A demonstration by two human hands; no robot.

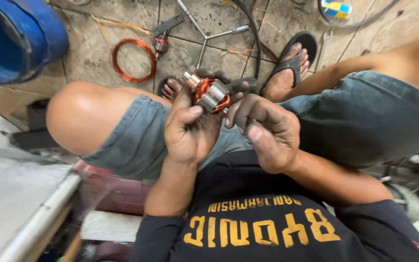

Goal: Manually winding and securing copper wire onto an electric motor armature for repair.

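A small motor armature (209, 94) with copper windings and a metal core is held up in front of my chest, above my lap. My left hand (190, 128) is shut around its lower end, thumb pressed on the side. My right hand (266, 131) is beside it, fingers curled, with the fingertips touching the armature's right side and windings. I am seated, knees apart, in denim shorts and a dark shirt.
On the tiled floor lie a coil of copper wire (133, 59), a second small armature (160, 44), a metal cross wrench (205, 36) and a black cable (254, 39). A blue plastic drum (15, 36) stands top left. A white bench edge (35, 218) runs at lower left.
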